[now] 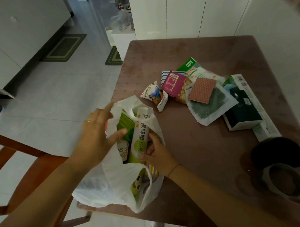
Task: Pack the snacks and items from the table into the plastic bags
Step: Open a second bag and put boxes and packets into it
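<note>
A white plastic bag [112,181] lies open at the table's left front edge, holding a green box [124,122] and other packets. A long white-and-green cling film box [141,136] sticks out of its mouth. My right hand [156,156] grips the lower end of that box. My left hand [96,135] hovers over the bag's left side, fingers spread, thumb touching the green box. On the table behind lie a small white snack packet [155,94], a maroon packet [173,83], a pink patterned card [202,90] on a clear pouch [209,106], and a dark tissue box [243,110].
The brown table [200,154] carries a long white box [256,106] at the right and two dark round lids or bowls [278,151] at the right front. A wooden chair [32,164] stands at the left by the bag. White cabinets line the back.
</note>
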The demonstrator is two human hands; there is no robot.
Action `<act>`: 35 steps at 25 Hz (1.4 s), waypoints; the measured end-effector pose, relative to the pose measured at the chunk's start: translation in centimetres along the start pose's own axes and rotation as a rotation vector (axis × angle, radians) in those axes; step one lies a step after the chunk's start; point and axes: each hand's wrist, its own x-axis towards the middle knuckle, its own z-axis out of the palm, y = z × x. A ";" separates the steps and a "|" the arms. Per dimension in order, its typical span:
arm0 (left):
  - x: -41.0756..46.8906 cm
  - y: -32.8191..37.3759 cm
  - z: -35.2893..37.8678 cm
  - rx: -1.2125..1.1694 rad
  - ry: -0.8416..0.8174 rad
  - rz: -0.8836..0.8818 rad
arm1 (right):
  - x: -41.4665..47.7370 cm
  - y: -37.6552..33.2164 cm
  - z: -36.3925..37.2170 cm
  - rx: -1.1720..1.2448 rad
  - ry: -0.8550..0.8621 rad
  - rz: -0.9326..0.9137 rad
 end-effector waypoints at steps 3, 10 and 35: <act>-1.7 1.5 -0.4 0.015 -0.233 0.218 | 0.3 -0.2 -0.6 0.044 -0.007 -0.007; -3.5 1.7 1.8 0.276 -0.652 0.121 | 0.1 0.4 -3.2 -0.112 0.240 0.081; -2.9 3.9 -5.2 -0.646 -0.167 -0.128 | 3.1 -10.2 -13.7 0.493 0.290 -0.009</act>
